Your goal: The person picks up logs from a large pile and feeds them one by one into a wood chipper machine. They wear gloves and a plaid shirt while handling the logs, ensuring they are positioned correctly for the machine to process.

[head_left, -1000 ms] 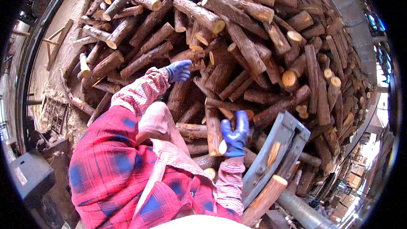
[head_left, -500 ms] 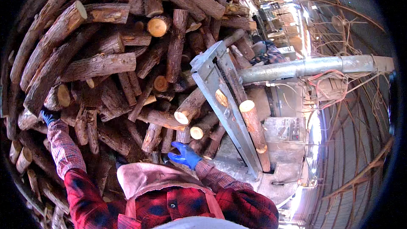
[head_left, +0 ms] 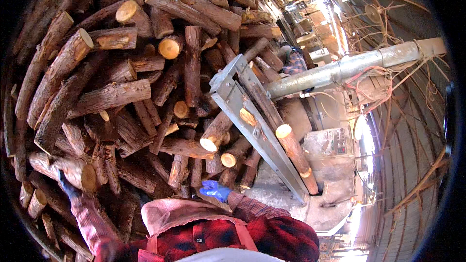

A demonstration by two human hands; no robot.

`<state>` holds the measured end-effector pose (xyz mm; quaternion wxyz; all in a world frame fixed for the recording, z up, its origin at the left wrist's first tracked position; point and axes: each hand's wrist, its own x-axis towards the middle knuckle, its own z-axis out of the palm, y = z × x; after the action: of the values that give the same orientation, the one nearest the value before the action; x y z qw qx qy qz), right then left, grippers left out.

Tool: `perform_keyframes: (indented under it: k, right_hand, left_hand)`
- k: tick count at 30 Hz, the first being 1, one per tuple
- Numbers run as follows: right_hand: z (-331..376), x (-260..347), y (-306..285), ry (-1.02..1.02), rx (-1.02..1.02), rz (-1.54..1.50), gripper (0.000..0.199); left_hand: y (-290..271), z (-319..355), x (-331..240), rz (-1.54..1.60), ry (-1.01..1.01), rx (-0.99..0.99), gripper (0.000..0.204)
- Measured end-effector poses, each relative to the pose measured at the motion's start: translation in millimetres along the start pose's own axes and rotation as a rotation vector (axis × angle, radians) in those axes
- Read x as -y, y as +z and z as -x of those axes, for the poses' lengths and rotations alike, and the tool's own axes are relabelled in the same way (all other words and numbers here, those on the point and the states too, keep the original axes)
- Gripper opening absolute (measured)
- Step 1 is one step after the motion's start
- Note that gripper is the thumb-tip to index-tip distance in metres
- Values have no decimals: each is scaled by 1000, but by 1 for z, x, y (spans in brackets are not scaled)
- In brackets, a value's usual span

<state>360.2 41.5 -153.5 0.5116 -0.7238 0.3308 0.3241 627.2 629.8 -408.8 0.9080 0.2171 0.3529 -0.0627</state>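
Observation:
On the left, my left hand (head_left: 67,185) in a blue glove is closed on the near side of a short, thick log (head_left: 73,169) with rough bark. The log's pale cut end faces right, and part of my fingers is hidden against its bark. My right hand (head_left: 215,190), also in a blue glove, is held in front of my chest. Its fingers are apart and it holds nothing. Just beyond it, the cut end of a log (head_left: 228,159) sticks out of the pile, beside another log (head_left: 209,144).
A tall heap of logs (head_left: 109,98) fills the left and middle. To the right stands a slanted metal frame (head_left: 262,138) with a peeled log (head_left: 292,150) in it. Behind are a metal pipe (head_left: 335,70), a control box (head_left: 326,143) and another person's plaid sleeve (head_left: 294,63).
My left hand has taken hold of the thick log and drawn it out of the pile toward me. My right hand has come slightly nearer my body. The whole view has shifted a little.

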Motion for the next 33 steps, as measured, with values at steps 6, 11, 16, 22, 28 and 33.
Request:
perform_keyframes:
  k: [6,11,16,22,28,33]
  right_hand:
    - [-50,65,77,165,318,-363,65]
    - [-82,50,241,99,464,-1021,62]
    - [-63,43,211,-70,672,-911,63]
    - [-45,84,61,-543,597,-734,67]
    - [-4,113,-104,-963,20,-841,73]
    - [58,140,-169,-1197,-690,-1140,78]
  left_hand:
    - [-67,179,31,-350,103,-54,66]
    - [-9,324,118,-332,-124,-101,68]
    - [124,390,184,-123,-521,24,69]
    - [215,401,248,-459,-373,210,60]
    - [402,394,307,-1305,88,1158,48]
    - [486,357,390,-1186,119,1325,60]
